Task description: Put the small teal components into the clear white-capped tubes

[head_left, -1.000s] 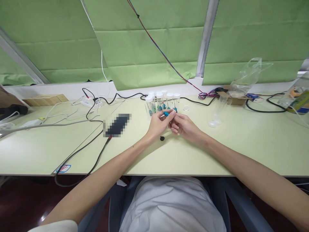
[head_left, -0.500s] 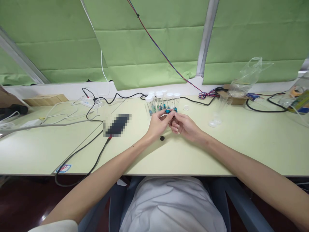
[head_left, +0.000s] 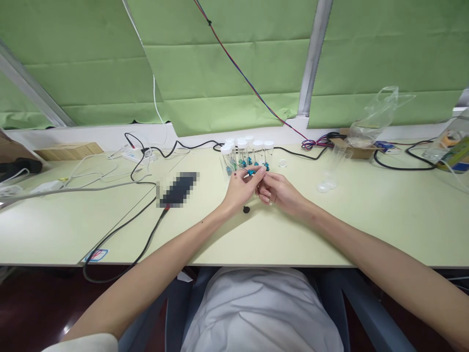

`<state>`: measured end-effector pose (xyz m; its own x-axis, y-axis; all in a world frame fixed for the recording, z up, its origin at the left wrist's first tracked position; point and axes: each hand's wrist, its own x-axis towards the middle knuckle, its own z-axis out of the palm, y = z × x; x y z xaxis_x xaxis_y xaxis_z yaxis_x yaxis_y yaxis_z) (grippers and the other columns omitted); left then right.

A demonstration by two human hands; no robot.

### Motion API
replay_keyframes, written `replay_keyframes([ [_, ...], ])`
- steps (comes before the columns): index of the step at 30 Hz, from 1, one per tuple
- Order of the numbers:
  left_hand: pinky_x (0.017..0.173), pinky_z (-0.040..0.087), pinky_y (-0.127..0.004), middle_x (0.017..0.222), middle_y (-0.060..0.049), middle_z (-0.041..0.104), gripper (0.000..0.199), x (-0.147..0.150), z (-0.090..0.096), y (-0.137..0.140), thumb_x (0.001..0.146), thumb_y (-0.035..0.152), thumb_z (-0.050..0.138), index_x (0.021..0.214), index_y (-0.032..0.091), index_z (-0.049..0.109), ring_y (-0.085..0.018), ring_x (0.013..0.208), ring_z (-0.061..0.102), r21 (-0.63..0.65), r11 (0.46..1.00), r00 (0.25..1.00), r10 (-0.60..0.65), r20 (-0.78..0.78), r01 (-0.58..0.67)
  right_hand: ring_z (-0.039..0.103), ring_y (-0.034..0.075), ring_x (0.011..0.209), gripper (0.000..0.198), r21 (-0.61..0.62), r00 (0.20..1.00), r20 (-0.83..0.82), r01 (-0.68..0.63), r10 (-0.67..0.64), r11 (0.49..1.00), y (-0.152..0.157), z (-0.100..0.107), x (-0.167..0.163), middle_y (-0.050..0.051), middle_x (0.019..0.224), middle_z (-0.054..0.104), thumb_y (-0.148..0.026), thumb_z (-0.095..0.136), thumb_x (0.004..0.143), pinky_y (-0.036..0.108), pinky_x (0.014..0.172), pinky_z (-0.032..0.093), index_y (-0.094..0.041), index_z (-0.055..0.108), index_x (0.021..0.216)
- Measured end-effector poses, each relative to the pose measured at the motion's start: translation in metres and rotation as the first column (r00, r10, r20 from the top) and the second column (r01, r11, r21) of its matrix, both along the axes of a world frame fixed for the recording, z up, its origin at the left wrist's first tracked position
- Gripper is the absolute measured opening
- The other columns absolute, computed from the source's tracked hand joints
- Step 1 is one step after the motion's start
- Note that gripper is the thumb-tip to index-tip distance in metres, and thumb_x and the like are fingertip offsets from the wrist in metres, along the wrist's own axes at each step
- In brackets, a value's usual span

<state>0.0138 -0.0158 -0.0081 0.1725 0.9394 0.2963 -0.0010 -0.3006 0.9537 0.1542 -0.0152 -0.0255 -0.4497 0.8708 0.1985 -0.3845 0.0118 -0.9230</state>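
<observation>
My left hand is closed, its thumb and fingers pinching a small teal beaded piece. From the right, my right hand brings its thumb and forefinger against the same piece, its other fingers curled. The fingertips of both hands meet there and hide much of it. Just behind the hands stands a group of clear tubes with white caps, holding small blue and green pieces. A small black round piece lies on the table in front of my left hand.
Clear empty tubes lie to the right, with a clear round lid behind my right hand. A cardboard box with a plastic bag sits farther back. At left are a pixelated dark device, a power strip and cables.
The teal piece has shifted slightly left and down between my fingers, and my fingertips have moved a little. The tubes and other table items stay where they were.
</observation>
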Motion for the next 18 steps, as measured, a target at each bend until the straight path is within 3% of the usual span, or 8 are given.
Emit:
replay_keyframes([
  [18, 0.049, 0.056, -0.028, 0.062, -0.002, 0.067, 0.051, -0.0012, -0.0003, 0.0013, 0.081, 0.054, 0.072, 0.107, 0.012, 0.064, -0.016, 0.049, 0.065, -0.018, 0.999, 0.999, -0.044, 0.012, 0.044, 0.045, 0.010, 0.045, 0.035, -0.001, 1.000, -0.001, 0.011, -0.011, 1.000, -0.0006, 0.0015, -0.0007, -0.006, 0.051, 0.045, -0.049, 0.070, 0.085, 0.024, 0.043, 0.035, -0.018, 0.054, 0.078],
])
